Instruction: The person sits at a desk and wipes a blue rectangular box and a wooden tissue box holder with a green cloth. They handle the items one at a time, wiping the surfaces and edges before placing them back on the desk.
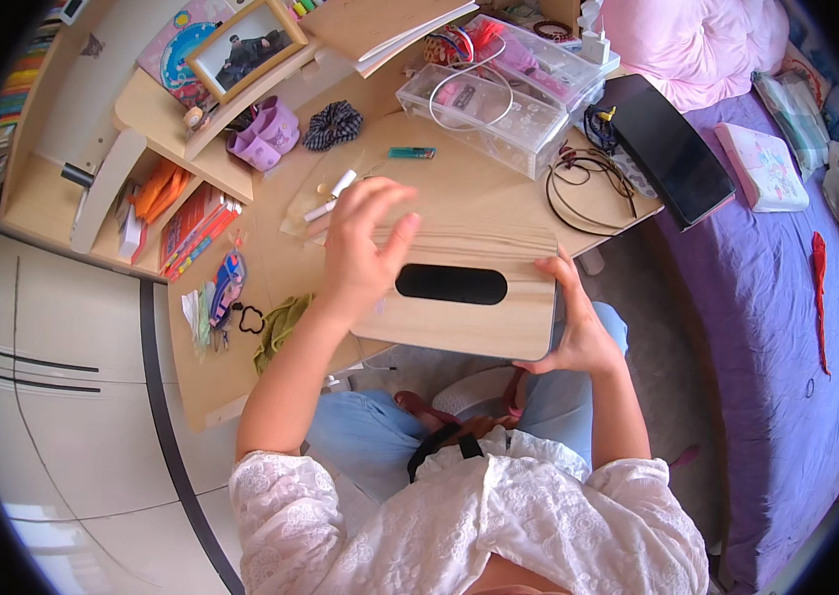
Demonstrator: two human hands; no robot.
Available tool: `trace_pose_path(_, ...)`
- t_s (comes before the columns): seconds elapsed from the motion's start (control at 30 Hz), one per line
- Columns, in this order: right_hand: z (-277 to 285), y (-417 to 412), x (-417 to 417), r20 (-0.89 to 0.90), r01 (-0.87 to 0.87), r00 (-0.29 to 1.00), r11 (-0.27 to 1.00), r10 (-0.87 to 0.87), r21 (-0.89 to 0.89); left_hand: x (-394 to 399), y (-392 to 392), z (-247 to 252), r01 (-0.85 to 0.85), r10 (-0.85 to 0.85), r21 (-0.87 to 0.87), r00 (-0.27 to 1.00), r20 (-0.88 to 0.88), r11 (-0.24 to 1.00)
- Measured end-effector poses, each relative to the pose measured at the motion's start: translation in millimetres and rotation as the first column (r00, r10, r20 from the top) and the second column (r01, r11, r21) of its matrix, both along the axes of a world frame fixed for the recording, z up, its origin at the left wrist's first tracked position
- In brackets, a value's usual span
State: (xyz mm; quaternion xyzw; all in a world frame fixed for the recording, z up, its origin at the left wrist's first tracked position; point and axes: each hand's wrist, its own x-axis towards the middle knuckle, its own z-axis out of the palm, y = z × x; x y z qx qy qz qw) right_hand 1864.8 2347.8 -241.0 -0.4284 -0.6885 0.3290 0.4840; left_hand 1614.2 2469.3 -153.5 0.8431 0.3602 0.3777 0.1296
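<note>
A tissue box with a wood-grain lid [457, 327] and a dark oval slot extends past the desk's near edge, above my lap. My right hand [579, 320] grips its right end, thumb and fingers around the side. Raised over the box's left part is my left hand [367, 249], its fingers apart and slightly curled, holding nothing. White tubes [330, 197] lie on the desk just beyond that hand, near a teal lighter-like item [411, 152]. What the slot holds is too dark to tell.
Clear plastic drawers [486, 104] with a white cable stand at the back right of the desk [293, 245]. A black tablet-like device [669, 152] spans the desk and bed edge. Coiled cords [590, 186], a purple holder [265, 134], a scrunchie [333, 125] and a green cloth [282, 327] lie around.
</note>
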Motion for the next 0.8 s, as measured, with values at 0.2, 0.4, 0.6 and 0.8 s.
trace_pose_path(0.2,-7.3,6.0,5.8,-0.012,-0.057,0.998,0.998,0.057,0.01,-31.0,17.8,-29.2,0.132,0.117,-0.802,0.963,0.243,0.583)
trace_pose_path(0.4,-4.9,7.3,4.1,-0.04,-0.056,0.998,0.998,0.056,-0.009,-33.4,22.6,-26.7,0.165,0.195,-0.886,0.942,0.271,0.433)
trace_pose_path(0.6,-12.7,7.9,-7.3,-0.181,-0.016,0.984,0.999,0.01,-0.032,-30.2,16.3,-33.6,0.082,0.08,-0.766,0.982,0.172,0.637)
trace_pose_path(0.8,-8.5,31.1,-14.8,-0.121,0.224,0.968,0.974,-0.218,0.034,-40.1,18.3,-39.8,0.18,0.237,-0.809,0.901,0.364,0.56)
